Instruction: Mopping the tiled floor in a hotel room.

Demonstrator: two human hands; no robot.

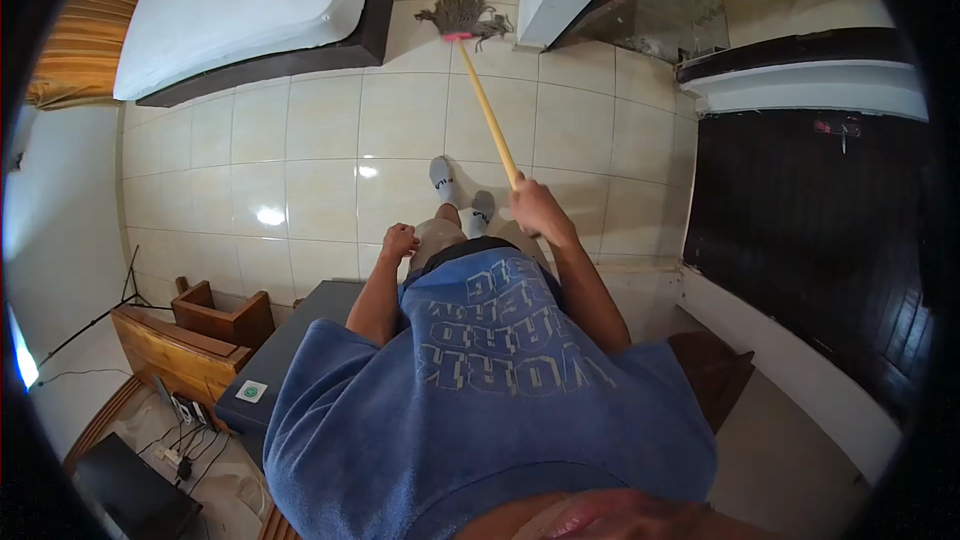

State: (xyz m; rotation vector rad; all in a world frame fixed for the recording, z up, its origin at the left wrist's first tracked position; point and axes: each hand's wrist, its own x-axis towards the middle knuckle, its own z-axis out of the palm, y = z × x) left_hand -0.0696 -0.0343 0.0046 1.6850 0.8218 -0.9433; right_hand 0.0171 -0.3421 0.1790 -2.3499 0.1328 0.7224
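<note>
My right hand (534,206) is closed around the upper end of a string mop's yellow handle (487,109). The handle slants forward and slightly left to a pink socket and a grey-brown string mop head (463,16), whose strands lie spread on the tiled floor between the bed's corner and a white wall end. Near my left thigh is my left hand (401,240), its fingers curled; whether it touches the shorts or holds anything cannot be told. My feet, in grey socks (442,176), stand on the tiles behind the mop head.
A bed with a white-covered mattress (247,7) and dark frame stands front left. To the right is a dark door (810,240). A dark cabinet (277,345), wooden furniture (180,341), a thin black stand (90,326) and power cables (187,442) are at the left and lower left.
</note>
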